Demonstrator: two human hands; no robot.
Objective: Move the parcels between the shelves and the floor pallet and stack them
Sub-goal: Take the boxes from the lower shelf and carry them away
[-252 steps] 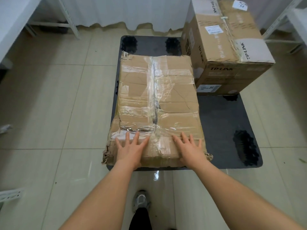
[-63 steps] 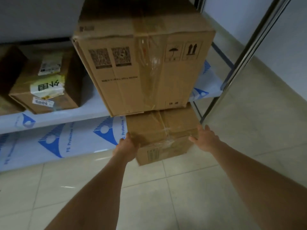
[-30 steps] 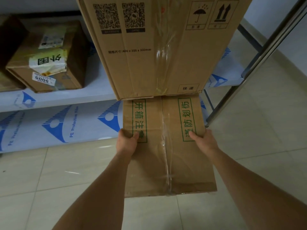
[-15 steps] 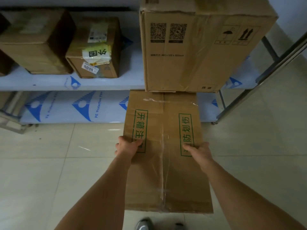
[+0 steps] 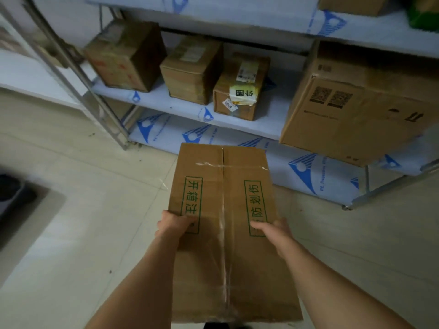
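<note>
Two hands — left hand (image 5: 175,223) and right hand (image 5: 273,228) — grip the long brown cardboard parcel with green printing (image 5: 228,224) by its sides, thumbs on top, above the pale tiled floor (image 5: 78,229). Ahead, the metal shelf rack (image 5: 180,108) carries more cardboard boxes — one large box (image 5: 356,115) overhangs at right.

A metal rack (image 5: 71,74) stands on the pale tiled floor (image 5: 95,222), its shelves wrapped in white film with blue triangle marks. On the middle shelf (image 5: 180,108) four cardboard boxes stand in a row: a dark box (image 5: 123,55) at the left, a plain box (image 5: 190,70) just beside it, a small box (image 5: 240,89) with a yellow label, and well to the right a large box (image 5: 356,115) with two printed codes, jutting over the shelf's front edge. The bottom shelf (image 5: 308,176) shows only its film. On the top shelf (image 5: 261,17), one box (image 5: 351,4) shows at the upper edge.
</note>
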